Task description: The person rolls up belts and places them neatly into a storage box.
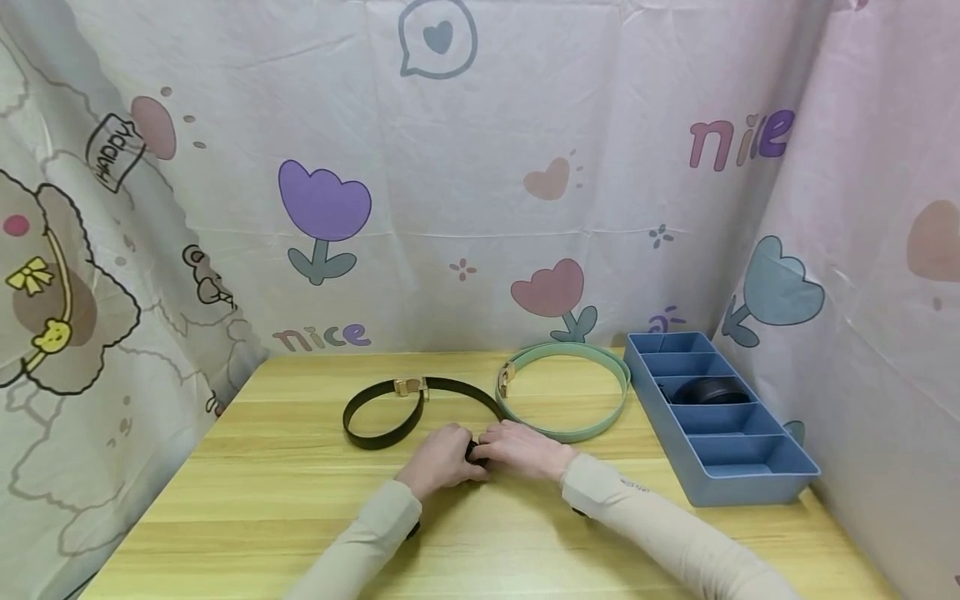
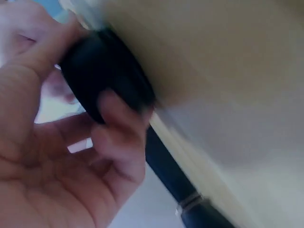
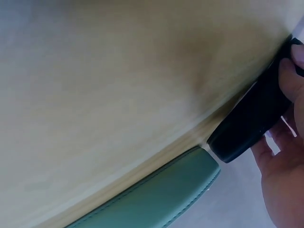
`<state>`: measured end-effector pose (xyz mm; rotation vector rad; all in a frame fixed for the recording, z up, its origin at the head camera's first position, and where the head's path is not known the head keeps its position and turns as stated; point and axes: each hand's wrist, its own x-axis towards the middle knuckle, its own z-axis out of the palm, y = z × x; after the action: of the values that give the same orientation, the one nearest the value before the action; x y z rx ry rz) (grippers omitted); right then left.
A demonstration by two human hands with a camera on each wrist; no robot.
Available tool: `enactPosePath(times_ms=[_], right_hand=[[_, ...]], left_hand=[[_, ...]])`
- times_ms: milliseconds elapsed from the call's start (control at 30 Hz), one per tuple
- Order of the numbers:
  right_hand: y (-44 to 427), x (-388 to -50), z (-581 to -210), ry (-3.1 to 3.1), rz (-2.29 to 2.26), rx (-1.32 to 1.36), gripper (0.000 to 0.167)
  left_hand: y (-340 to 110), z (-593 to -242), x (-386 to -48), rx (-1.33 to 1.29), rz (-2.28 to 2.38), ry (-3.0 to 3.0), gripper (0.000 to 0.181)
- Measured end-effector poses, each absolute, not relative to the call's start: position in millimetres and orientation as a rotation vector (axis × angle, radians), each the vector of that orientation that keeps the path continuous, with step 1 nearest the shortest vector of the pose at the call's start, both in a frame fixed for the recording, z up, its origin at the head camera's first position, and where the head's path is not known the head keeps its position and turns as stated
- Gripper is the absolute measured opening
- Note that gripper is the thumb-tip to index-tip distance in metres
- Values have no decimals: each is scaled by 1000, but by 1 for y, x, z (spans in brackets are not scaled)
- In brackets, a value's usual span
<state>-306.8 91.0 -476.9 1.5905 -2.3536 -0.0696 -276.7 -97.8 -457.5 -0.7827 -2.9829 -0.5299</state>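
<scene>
Grip of the left hand [image 1: 446, 461] and right hand [image 1: 525, 450] closes on the rolled part of a black belt [image 1: 378, 441] mid-bench [image 1: 247, 500] in the head view, both forearms slanting inward from the near side in beige sleeves [image 1: 384, 518]. Its thin strap curves far and left to a loop with a gold buckle [image 1: 407, 386]; rightward, a green belt [image 1: 576, 434] stands ring-shaped beside a blue, divided tray [image 1: 750, 492]. Left wrist view: blurred, bent fingers hold the smooth, dark roll. Right wrist view: thumb and fingers pinch black material, just beside green stitching.
</scene>
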Motion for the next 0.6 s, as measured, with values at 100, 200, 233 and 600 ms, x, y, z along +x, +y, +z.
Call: enactPosePath(times_ms=[100,200,233,600], right_hand=[[90,-307,-475,-2378,-47,1611,16],[89,-307,-475,-2395,-15,1634,20],[89,-307,-474,-2394,4,1645,21],[85,-306,-477,-2336,-19,1633,14]], left_hand=[[-100,-458,-278,-820,-486,-2984,34],[-104,-457,-281,-897,-507,-2987,30],[-106,-457,-282,-923,-523,-2987,29],[-110,-461,-276,-846,-480,-2958,34]])
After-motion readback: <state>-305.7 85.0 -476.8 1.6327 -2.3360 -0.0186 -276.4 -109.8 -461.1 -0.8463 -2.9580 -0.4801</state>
